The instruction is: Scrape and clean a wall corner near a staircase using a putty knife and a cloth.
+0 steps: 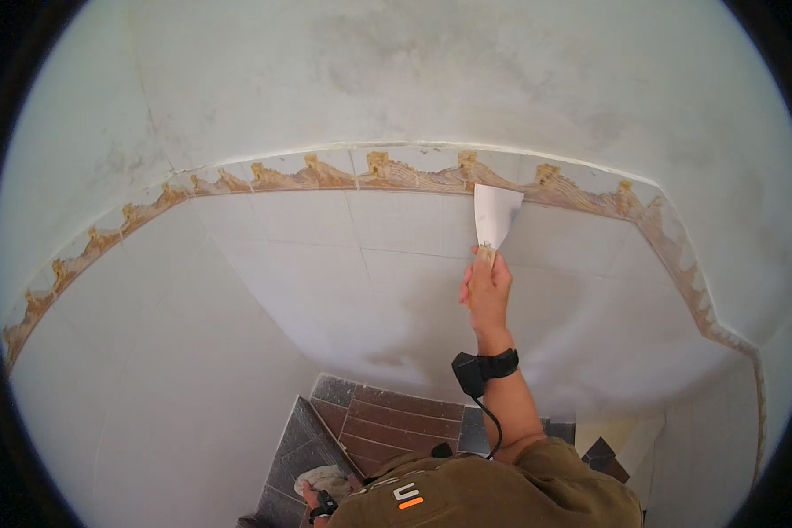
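My right hand (487,289) is closed around the handle of a putty knife (495,214) with a broad, pale blade. Its blade points up, and the wide edge overlaps the lower side of a decorative border strip (414,176) with a brown and gold relief pattern. Whether the edge touches the strip I cannot tell. Low down at the left of my body, my left hand (309,495) grips a crumpled off-white cloth (327,480). My sleeve and body partly hide that arm.
Pale tiles (308,216) cover the wall below the border. Above it the plastered wall (396,79) shows grey stains. Beneath me lies a floor of dark red and grey tiles (396,422), with a raised dark ledge (306,440) at its left. Walls close in on both sides.
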A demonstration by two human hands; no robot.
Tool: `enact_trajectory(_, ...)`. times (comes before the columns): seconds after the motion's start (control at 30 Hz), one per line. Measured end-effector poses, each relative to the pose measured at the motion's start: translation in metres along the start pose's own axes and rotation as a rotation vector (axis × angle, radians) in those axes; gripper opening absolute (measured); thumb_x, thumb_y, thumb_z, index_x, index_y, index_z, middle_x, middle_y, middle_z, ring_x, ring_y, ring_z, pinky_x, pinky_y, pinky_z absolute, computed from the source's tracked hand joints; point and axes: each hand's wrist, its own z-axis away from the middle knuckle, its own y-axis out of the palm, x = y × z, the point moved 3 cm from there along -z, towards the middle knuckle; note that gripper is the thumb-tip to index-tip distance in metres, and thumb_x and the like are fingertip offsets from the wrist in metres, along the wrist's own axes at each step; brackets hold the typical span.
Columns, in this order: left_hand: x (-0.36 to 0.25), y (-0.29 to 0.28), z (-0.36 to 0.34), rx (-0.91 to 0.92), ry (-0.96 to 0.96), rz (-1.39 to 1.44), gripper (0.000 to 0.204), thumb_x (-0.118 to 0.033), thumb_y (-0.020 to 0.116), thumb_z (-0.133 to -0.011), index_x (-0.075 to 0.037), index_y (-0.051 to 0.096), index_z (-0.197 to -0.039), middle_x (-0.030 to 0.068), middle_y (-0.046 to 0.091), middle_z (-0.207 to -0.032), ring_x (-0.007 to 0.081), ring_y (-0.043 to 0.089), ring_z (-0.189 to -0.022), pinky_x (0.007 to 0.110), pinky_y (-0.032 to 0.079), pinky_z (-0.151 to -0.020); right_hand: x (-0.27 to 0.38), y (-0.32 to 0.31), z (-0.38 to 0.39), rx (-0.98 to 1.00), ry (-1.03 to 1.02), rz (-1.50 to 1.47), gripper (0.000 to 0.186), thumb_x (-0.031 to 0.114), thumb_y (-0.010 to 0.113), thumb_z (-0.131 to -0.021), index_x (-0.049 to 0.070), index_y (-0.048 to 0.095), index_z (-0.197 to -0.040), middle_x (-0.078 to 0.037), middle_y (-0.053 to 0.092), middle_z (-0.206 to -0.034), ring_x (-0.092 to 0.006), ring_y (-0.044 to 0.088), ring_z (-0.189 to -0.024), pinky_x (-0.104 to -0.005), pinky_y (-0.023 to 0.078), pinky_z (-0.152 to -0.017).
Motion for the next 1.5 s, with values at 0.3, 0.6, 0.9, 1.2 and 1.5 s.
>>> enact_trajectory(0.3, 0.013, -0.010, 0.007, -0.029, 0.015, -0.007, 0.061, -0.049, 0.031, -0.086, 0.004, 0.048, -0.111, 0.0197, 0.055, -0.104, 0.0305, 0.055, -0.091, 0.040, 0.045, -0.081, 0.004, 0.009, 0.000, 0.032, 0.035, -0.130, 0.027, 0.028, 0.039, -0.091, 0.002, 0.045, -0.098, 0.000, 0.044, -0.059, -0.0068, 0.039, -0.039, -0.0201, 0.032, -0.034)
enact_trajectory(0.6, 0.013, 0.004, 0.019, -0.073, 0.031, 0.014, 0.060, -0.051, 0.034, -0.083, 0.000, 0.051, -0.109, 0.0167, 0.056, -0.103, 0.0324, 0.054, -0.091, 0.041, 0.044, -0.081, 0.017, 0.017, -0.008, 0.093, 0.024, -0.100, 0.026, 0.026, 0.040, -0.090, 0.002, 0.046, -0.098, -0.001, 0.043, -0.060, -0.0064, 0.039, -0.039, -0.0197, 0.031, -0.035)
enact_trajectory(0.9, 0.019, -0.042, 0.000, 0.033, 0.136, 0.109, 0.058, -0.051, 0.036, -0.082, -0.001, 0.052, -0.108, 0.0166, 0.056, -0.102, 0.0344, 0.053, -0.091, 0.043, 0.044, -0.080, 0.029, 0.033, -0.008, 0.121, -0.033, -0.038, 0.022, 0.023, 0.040, -0.087, 0.003, 0.047, -0.084, -0.001, 0.041, -0.053, -0.0086, 0.037, -0.035, -0.0236, 0.030, -0.030)
enact_trajectory(1.2, 0.036, 0.000, -0.005, -0.065, -0.015, 0.022, 0.057, -0.051, 0.036, -0.084, -0.001, 0.052, -0.105, 0.0159, 0.058, -0.097, 0.0335, 0.055, -0.086, 0.041, 0.047, -0.072, 0.019, 0.004, -0.011, 0.025, 0.037, 0.120, 0.023, 0.023, 0.039, -0.088, 0.002, 0.047, -0.086, -0.001, 0.041, -0.052, -0.0090, 0.037, -0.034, -0.0241, 0.031, -0.030)
enact_trajectory(1.5, 0.037, -0.020, -0.016, -0.077, -0.010, -0.030, 0.058, -0.052, 0.033, -0.084, -0.002, 0.053, -0.106, 0.0156, 0.058, -0.099, 0.0323, 0.054, -0.086, 0.039, 0.045, -0.077, 0.016, 0.002, -0.012, 0.001, 0.035, 0.101, 0.020, 0.019, 0.039, -0.088, 0.001, 0.047, -0.088, -0.001, 0.042, -0.055, -0.0084, 0.037, -0.035, -0.0236, 0.032, -0.031)
